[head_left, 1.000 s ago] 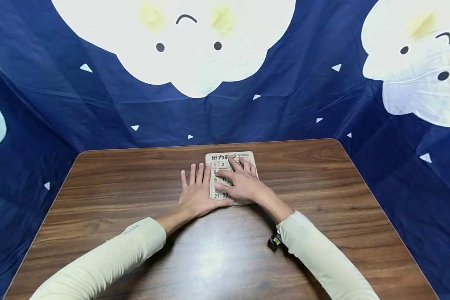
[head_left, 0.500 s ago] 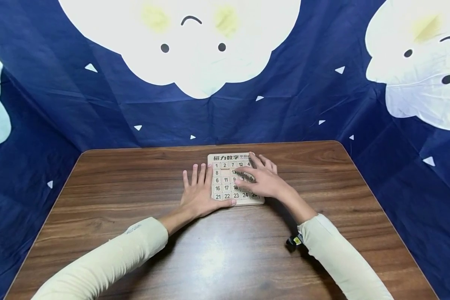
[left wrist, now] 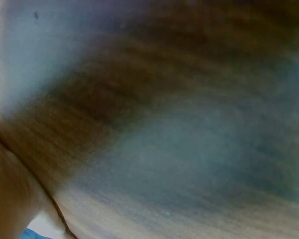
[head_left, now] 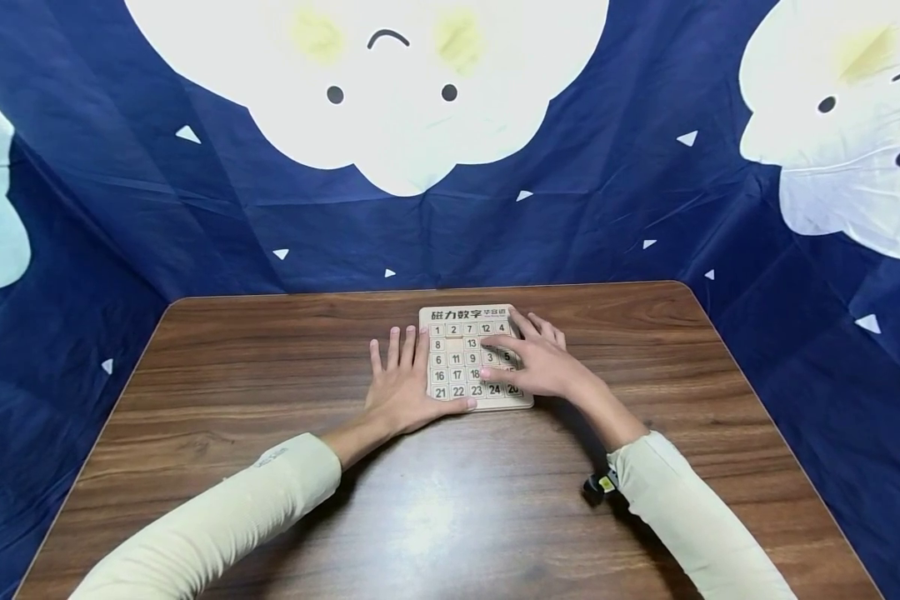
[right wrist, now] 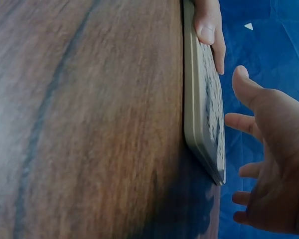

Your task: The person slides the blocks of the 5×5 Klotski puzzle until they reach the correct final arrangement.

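A pale number sliding puzzle (head_left: 498, 406) lies flat on the table. Its numbered tiles stand in rows, and a bare slot (head_left: 454, 343) shows right of tile 8. My left hand (head_left: 403, 395) rests along the board's left edge, fingers straight and spread, thumb on the front edge. Over the right part of the board is my right hand (head_left: 542, 363), fingers spread, covering some tiles. In the right wrist view, that hand (right wrist: 284, 144) is apart from the board (right wrist: 204, 114), holding nothing. The left wrist view catches mostly blurred tabletop (left wrist: 89, 114).
The wooden table (head_left: 270, 517) carries the board near its back edge. Blue cloth (head_left: 330, 225) with white clouds hangs behind and at both sides. A small black device (head_left: 598, 487) sits at the right wrist, below the sleeve.
My right hand has drawn back to the right from the middle of the board, uncovering several tiles and the bare slot. The left hand keeps its place on the edge.
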Available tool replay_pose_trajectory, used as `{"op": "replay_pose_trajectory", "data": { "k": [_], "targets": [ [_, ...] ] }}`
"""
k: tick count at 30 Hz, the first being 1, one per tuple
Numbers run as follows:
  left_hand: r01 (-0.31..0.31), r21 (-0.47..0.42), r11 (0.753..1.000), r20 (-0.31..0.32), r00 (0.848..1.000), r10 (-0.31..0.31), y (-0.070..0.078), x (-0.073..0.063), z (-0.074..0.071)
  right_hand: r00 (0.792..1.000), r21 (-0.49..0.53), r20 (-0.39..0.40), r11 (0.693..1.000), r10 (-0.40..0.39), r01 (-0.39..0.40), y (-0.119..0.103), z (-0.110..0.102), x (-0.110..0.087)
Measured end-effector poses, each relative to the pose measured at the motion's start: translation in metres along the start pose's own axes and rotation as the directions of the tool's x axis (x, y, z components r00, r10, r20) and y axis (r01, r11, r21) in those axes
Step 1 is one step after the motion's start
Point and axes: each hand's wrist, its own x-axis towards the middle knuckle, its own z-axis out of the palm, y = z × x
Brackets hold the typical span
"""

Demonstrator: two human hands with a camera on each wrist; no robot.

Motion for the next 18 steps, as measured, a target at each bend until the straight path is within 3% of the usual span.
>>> {"op": "replay_pose_trajectory", "data": {
  "k": [7,18],
  "targets": [
    [0.004,0.009,1.000,0.004,1.000,-0.004,0.000,0.001,-0.001,0.999,-0.021,0.021,0.999,-0.028,0.028,0.000,0.007,0.003],
    [0.007,0.006,1.000,0.008,1.000,-0.007,0.002,0.000,-0.001,0.995,-0.082,0.078,0.994,-0.062,0.068,-0.021,0.016,0.015]
  ]
}}
